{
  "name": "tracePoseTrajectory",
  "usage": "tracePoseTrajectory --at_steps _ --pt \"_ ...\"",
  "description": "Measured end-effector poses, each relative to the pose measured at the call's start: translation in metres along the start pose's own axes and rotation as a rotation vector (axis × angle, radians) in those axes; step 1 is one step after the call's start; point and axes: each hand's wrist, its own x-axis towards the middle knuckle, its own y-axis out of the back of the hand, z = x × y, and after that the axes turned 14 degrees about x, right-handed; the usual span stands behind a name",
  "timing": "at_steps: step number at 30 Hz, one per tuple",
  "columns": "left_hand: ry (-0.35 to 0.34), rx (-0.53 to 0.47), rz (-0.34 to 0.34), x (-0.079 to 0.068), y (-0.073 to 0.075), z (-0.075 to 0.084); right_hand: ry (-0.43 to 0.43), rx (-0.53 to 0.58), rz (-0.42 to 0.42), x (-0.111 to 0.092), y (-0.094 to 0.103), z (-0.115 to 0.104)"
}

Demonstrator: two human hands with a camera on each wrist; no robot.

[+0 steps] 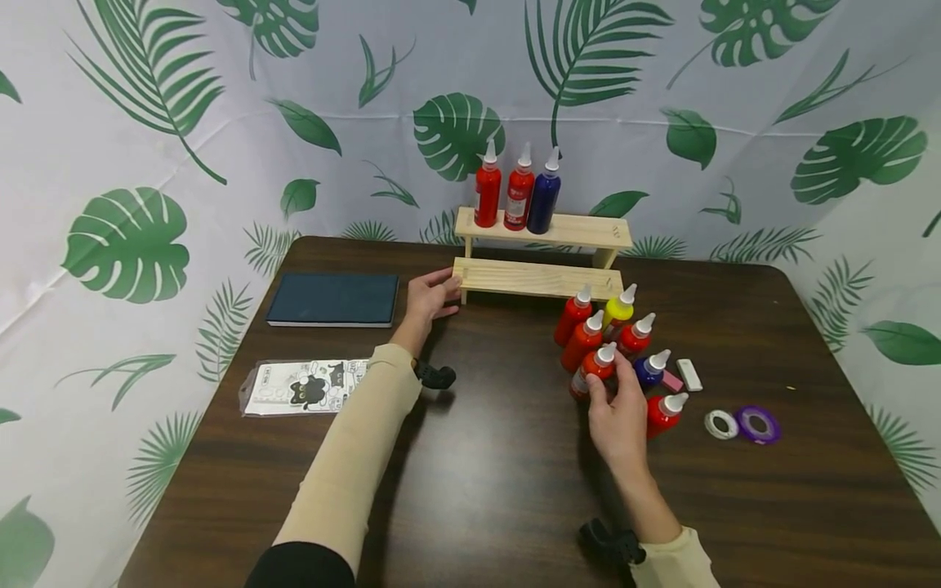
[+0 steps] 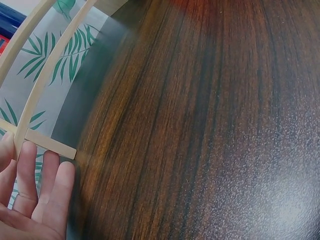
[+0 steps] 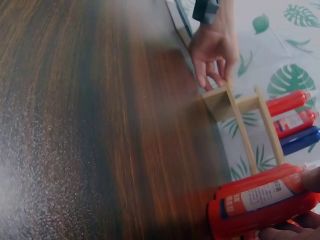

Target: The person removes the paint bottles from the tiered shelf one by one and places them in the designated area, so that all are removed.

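A two-tier wooden rack [image 1: 540, 278] stands at the back of the table, with two red squeeze bottles and a blue one [image 1: 544, 200] on its upper tier. My left hand [image 1: 430, 296] pinches the left end of the lower tier, thumb and fingers on either side of the board [image 2: 37, 95]. At the right, my right hand [image 1: 619, 418] grips a labelled red squeeze bottle [image 1: 592, 367] with a white nozzle. Around it stand several more bottles: red ones [image 1: 575, 314], a yellow one [image 1: 617, 310] and a blue one [image 1: 650, 370]. In the right wrist view the held bottle [image 3: 265, 207] shows its label.
A dark notebook [image 1: 334, 298] lies at the back left, and a clear packet with a cat print [image 1: 305, 388] in front of it. Right of the bottles are a white block [image 1: 689, 375], a pink block [image 1: 671, 381], a white tape roll [image 1: 721, 425] and a purple one [image 1: 758, 425].
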Motion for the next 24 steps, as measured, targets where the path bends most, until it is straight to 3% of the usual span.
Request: tracePoseTrajectory --at_steps 11,18,24 --pt "-0.010 0.014 -0.002 0.001 0.000 0.002 -0.043 0.029 -0.026 -0.001 0.004 -0.006" --pt "-0.007 0.010 -0.003 0.001 -0.001 0.001 0.071 0.082 -0.038 0.003 0.017 -0.033" --pt "0.002 0.008 0.002 0.003 0.000 -0.002 0.170 0.035 -0.109 0.018 0.035 -0.071"
